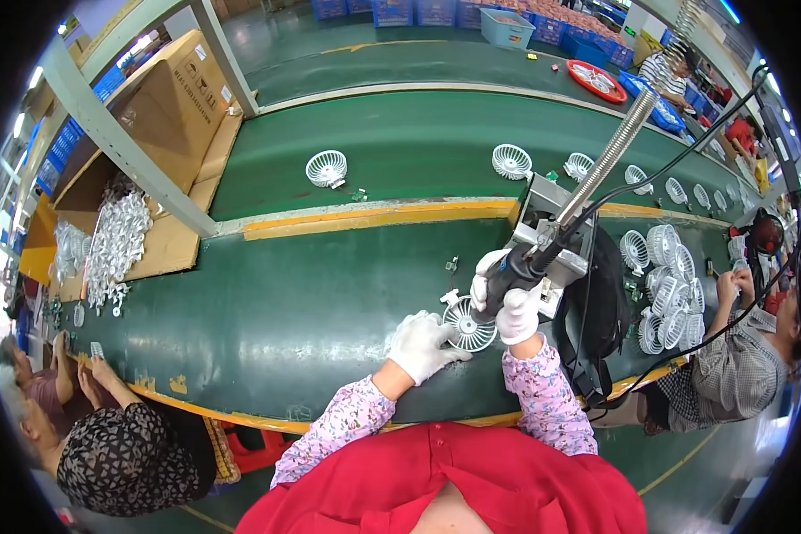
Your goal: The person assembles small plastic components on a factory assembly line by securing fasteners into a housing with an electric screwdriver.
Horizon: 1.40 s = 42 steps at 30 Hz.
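My left hand [421, 345], in a white glove, grips the rim of a round white fan grille [477, 335] lying on the green worktop. A small clip-like part of the grille points away from me. My right hand [518, 317], also gloved, is wrapped round a black electric screwdriver [518, 271]. That tool hangs tilted from a metal coil spring [610, 160], its lower end over the grille near the hub; whether the tip touches is hidden. Behind the screwdriver stands a metal box-like fixture [552, 200]. A small green circuit board [452, 264] lies beyond the grille.
Stacked white grilles [672, 285] stand to the right, beyond a black bag [607, 303]. More grilles [327, 168] sit on the green conveyor [400, 133] behind a yellow-edged ledge. A cardboard box [182, 98] and clear plastic parts [120, 231] are at left. Co-workers sit on both sides.
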Motion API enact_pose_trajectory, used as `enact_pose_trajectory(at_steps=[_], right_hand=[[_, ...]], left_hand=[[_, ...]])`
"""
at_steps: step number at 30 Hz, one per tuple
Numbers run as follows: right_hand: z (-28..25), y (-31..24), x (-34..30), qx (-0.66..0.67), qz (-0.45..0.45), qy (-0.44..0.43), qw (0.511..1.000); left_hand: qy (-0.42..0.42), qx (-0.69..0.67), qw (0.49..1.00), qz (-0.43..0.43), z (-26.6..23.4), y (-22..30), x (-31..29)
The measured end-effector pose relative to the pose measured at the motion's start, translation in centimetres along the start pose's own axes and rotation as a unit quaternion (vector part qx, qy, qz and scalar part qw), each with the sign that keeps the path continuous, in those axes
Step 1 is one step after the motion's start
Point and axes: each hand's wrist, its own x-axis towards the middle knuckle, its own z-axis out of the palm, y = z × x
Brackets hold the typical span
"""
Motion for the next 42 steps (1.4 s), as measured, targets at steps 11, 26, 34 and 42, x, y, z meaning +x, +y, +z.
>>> enact_pose_trajectory(at_steps=[11,26,34,42], right_hand=[[-0.9,-6.3,0.9,-0.051,-0.167,0.095,0.98],[1.7,0.2,-1.8,0.063,0.027,-0.014,0.998],[2.5,1.0,-1.3,-0.02,0.014,-0.036,0.999],[1.2,1.2,-1.5,0.019,0.042,-0.068,0.997]], left_hand=[[-0.006,0.016,1.0,0.009,0.1,-0.2,-0.1],[0.017,0.012,1.0,0.013,0.5,-0.3,-0.3],[0.045,0.026,0.998,0.029,1.3,-0.8,-0.3],[0.003,0.033,0.999,0.001,0.4,-0.1,-0.2]])
